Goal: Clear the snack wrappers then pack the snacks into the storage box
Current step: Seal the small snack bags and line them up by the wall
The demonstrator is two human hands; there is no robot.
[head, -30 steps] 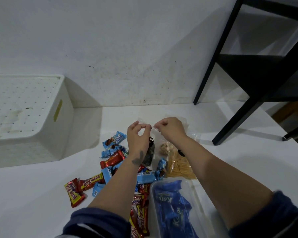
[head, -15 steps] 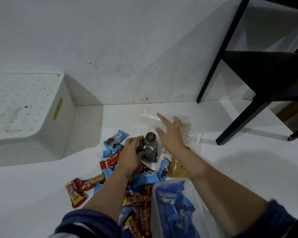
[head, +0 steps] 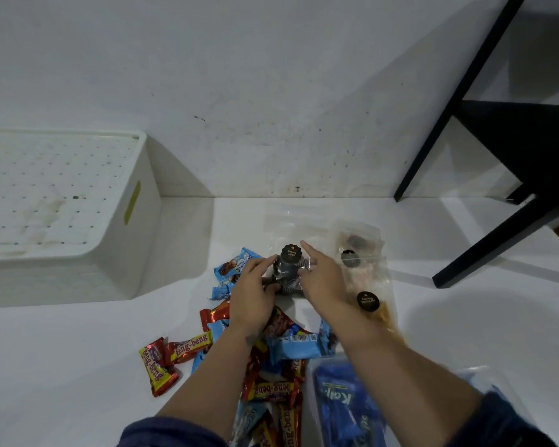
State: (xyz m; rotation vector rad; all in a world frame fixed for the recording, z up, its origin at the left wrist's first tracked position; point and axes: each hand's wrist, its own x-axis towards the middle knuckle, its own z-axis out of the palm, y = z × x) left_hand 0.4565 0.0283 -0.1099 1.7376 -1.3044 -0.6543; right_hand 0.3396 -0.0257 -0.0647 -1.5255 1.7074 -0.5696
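Observation:
A small clear bag of dark cookies [head: 288, 275] with a round black label stands upright on the white surface behind a pile of red Beng-Beng bars [head: 192, 345] and blue wrapped snacks [head: 292, 346]. My left hand [head: 255, 295] grips the bag's left side between fingers and thumb. My right hand [head: 323, 279] rests against its right side with the fingers spread and the index finger extended. Empty clear wrappers [head: 291, 221] lie just beyond the bag. The white storage box [head: 120, 240] sits upside down at the left.
A clear tub of blue packs [head: 346, 404] lies at the lower right under my right forearm. Clear bags with black labels [head: 368, 301] and brownish snacks [head: 355, 240] lie right of my hands. A black frame's legs [head: 484, 250] stand at the right. A wall runs behind.
Both hands came down from pinching a clear bag's top. The left took the dark cookie bag and stood it up; the right hand moved in against its right side.

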